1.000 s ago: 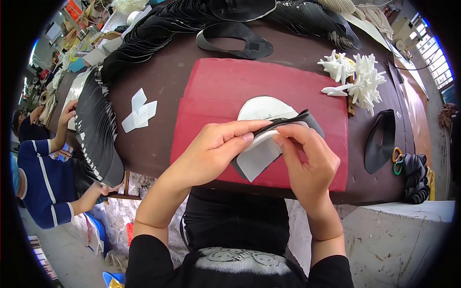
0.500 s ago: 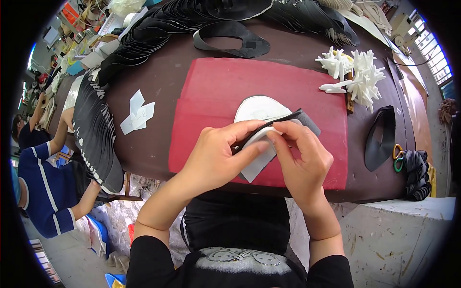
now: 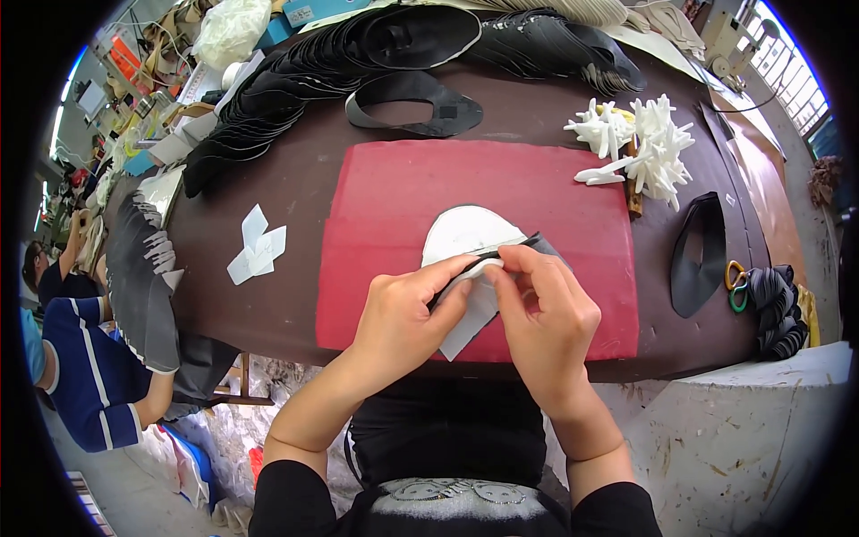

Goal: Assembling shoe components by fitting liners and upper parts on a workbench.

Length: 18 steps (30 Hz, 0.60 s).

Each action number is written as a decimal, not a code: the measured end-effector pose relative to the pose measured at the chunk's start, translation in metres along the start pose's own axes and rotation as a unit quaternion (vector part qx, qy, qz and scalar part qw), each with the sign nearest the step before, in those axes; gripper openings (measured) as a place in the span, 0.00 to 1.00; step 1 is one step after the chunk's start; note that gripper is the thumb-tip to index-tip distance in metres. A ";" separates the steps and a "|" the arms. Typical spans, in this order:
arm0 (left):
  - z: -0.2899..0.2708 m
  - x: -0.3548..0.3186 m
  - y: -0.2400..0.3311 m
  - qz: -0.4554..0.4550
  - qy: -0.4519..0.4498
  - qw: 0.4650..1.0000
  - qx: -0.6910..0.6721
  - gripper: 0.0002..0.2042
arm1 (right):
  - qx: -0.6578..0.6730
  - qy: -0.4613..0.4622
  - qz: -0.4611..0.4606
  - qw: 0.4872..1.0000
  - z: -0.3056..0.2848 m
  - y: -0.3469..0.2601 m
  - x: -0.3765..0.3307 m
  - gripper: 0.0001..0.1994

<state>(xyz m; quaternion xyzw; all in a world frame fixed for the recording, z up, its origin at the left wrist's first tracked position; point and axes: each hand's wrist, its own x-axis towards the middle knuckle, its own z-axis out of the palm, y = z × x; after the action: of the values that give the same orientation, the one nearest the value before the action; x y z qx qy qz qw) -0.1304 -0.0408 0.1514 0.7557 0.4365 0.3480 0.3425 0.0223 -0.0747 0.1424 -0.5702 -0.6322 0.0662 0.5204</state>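
A black shoe upper piece with a white lining [image 3: 467,229] is between my hands, over the red mat [image 3: 385,192]. Its rounded white part points away from me, and the black edge is folded over across the middle. My left hand [image 3: 403,309] pinches the left part of this fold between thumb and fingers. With thumb and forefinger, my right hand [image 3: 553,313] grips the fold's right part. The two thumbs are close together on a narrow white strip [image 3: 483,268]. A pale flap [image 3: 467,333] hangs below the fold toward me. My fingers partly cover the piece.
White pieces [image 3: 258,246] lie left of the mat. Black uppers form stacks [image 3: 268,107] along the back, near a single upper [image 3: 452,115]. To the right are a white spiky bundle [image 3: 660,152], another upper [image 3: 700,259] and scissors [image 3: 737,286]. A co-worker [image 3: 85,367] holds a stack at left.
The whole view has shifted a little. My hands still pinch the folded edge, with the fingertips slightly moved. The co-worker's black stack has moved left and away from the table.
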 end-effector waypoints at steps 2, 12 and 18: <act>-0.001 0.000 -0.001 -0.002 0.000 1.000 0.000 0.13 | -0.005 -0.017 0.020 1.000 -0.004 -0.002 0.002 0.11; -0.015 -0.005 -0.003 0.022 0.012 0.997 -0.078 0.13 | 0.089 -0.126 -0.027 0.988 -0.013 0.020 0.027 0.08; -0.032 -0.017 -0.011 0.026 0.073 0.997 -0.004 0.11 | 0.081 -0.105 -0.030 0.991 -0.004 0.015 0.024 0.07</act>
<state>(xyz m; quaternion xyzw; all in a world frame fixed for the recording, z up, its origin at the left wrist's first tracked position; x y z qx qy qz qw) -0.1680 -0.0453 0.1548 0.7376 0.4394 0.4128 0.3041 0.0401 -0.0529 0.1480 -0.4967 -0.6926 0.1613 0.4977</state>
